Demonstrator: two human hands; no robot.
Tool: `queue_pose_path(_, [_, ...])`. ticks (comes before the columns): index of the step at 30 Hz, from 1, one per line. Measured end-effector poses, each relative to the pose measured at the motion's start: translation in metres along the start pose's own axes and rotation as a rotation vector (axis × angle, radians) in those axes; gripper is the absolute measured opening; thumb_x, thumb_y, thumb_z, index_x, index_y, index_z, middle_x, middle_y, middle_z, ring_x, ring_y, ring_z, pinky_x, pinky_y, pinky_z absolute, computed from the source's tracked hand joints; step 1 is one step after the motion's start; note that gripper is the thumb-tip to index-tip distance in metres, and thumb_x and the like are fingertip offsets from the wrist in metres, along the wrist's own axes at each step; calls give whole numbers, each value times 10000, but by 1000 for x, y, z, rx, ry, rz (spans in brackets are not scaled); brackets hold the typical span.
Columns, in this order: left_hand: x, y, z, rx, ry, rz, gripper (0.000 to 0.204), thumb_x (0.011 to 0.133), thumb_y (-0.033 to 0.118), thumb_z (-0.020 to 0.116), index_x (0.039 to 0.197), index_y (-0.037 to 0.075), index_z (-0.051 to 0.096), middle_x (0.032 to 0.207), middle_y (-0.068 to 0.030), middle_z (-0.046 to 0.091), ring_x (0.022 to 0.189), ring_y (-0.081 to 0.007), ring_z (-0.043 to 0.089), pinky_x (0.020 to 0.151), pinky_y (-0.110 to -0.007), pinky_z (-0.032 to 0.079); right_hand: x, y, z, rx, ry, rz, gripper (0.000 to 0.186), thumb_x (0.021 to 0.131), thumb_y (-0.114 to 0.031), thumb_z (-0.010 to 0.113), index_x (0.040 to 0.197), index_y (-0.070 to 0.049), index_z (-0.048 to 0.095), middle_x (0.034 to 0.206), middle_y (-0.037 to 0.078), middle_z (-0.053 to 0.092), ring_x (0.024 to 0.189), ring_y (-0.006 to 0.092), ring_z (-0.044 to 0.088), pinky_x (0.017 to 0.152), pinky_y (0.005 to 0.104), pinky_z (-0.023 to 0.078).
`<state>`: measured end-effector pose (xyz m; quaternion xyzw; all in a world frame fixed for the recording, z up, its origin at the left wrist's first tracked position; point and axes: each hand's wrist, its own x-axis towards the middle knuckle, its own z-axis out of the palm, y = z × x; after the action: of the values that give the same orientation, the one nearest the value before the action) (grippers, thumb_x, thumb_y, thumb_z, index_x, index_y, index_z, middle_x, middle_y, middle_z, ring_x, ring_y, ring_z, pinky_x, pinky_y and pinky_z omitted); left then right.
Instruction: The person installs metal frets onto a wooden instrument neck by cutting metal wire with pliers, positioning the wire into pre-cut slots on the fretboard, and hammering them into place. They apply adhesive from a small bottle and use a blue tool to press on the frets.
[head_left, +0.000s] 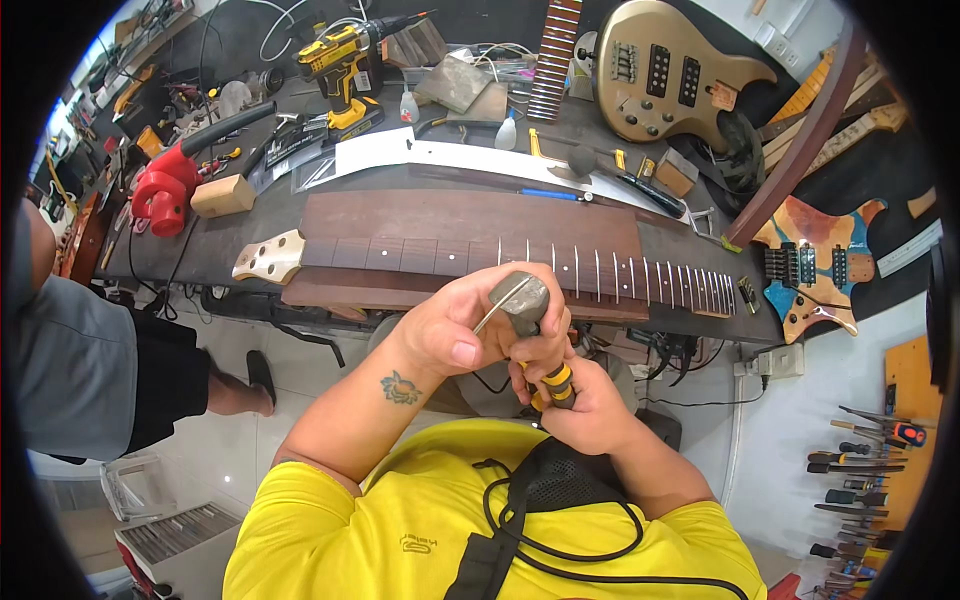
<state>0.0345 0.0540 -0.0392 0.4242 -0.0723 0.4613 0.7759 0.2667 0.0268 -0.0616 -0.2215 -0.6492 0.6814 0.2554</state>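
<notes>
My left hand (470,330) is closed round the grey metal head (525,300) of a hand tool, with a thin metal wire (497,308) lying across that head. My right hand (585,405) grips the tool's yellow and black handles (556,384). Behind them a guitar neck (420,256) with a pale headstock lies on a brown board (470,208) at the bench's front edge. Silver frets show on the right part of its fretboard; the left part has bare slots.
A yellow drill (345,80), red blower (162,195), wooden block (223,197), gold guitar body (640,55) and multicoloured guitar (820,300) are on the bench (150,250). Another person (90,390) stands at the left. A tool rack (905,370) hangs at the right.
</notes>
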Motion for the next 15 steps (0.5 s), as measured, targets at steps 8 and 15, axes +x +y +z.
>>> queue_pose_path(8, [-3,0,5,-3,62,-41,679,751,390,937,1214,37,587,912,-60,533,835,-221,575,784,-359,489,3,-1,2,134,-36,-5,491,816,120,562,1284,0,651,1166,37,580,1025,141,579,938,305,482])
queue_pose_path(15, [-9,2,0,36,13,-61,690,752,401,941,1227,47,587,925,-66,546,854,-214,582,1002,-395,482,4,-8,3,6,-37,53,444,809,107,577,1233,3,656,1191,48,594,1062,154,602,960,317,500])
